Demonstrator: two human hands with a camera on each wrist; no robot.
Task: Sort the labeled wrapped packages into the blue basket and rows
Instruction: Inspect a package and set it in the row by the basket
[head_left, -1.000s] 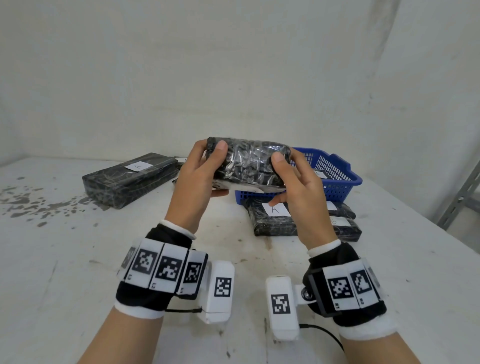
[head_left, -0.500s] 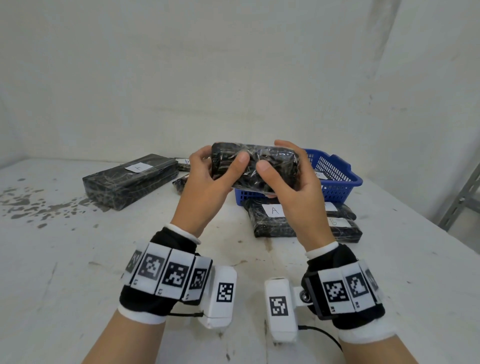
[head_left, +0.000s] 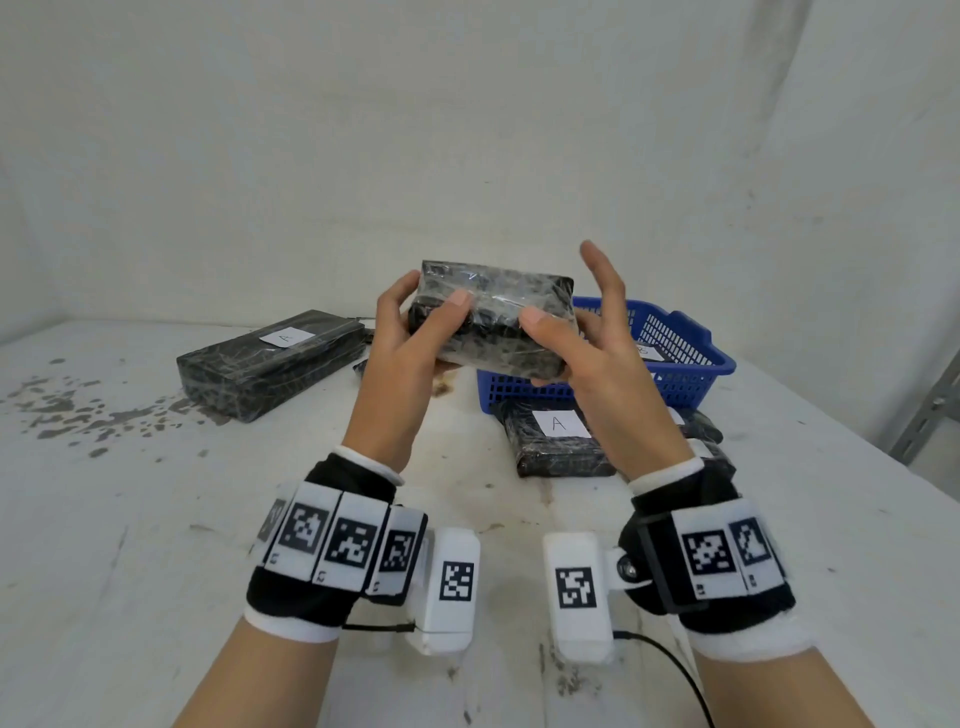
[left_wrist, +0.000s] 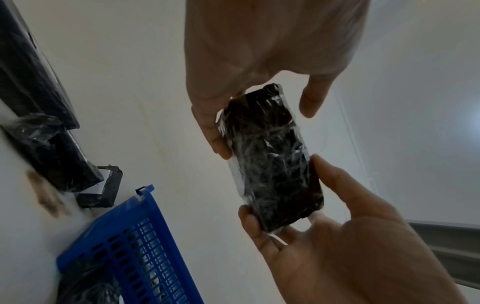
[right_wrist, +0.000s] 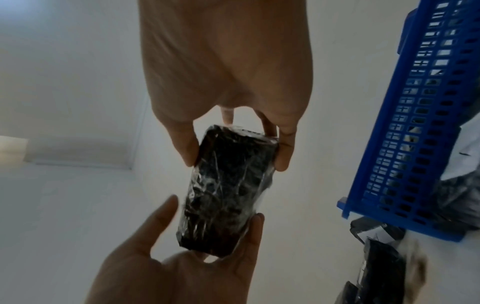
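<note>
Head view shows both hands raised above the white table (head_left: 156, 519), sharing one black plastic-wrapped package (head_left: 493, 317). The left hand (head_left: 410, 353) grasps the package's left end, thumb across the near face and fingers curled behind it. The right hand (head_left: 597, 358) takes the right end with its thumb on the near face and lower fingers under and behind the package, while its index finger sticks up, clear of the wrap. No label shows on the faces turned to the cameras.

From the left wrist, the package (left_wrist: 270, 156) runs between the left hand (left_wrist: 259, 61) at the top and the right hand (left_wrist: 350, 246) below, each pinching an end. The right wrist view gives the mirror of this: right hand (right_wrist: 228, 72) above, left hand (right_wrist: 182, 267) below, package (right_wrist: 226, 189) between them.

Beyond the held package, on the right of the table, stands the blue basket (head_left: 691, 379), with something labelled lying inside; its letter is too small to read. Just in front of the basket lies a wrapped pack (head_left: 556, 441) with a white label marked A, and more dark packs (head_left: 701, 423) lie right of it, partly hidden by the right arm. Far left on the table lies a longer pack (head_left: 270, 364), also labelled A. Dark stains (head_left: 67, 405) spot the table's left side.
</note>
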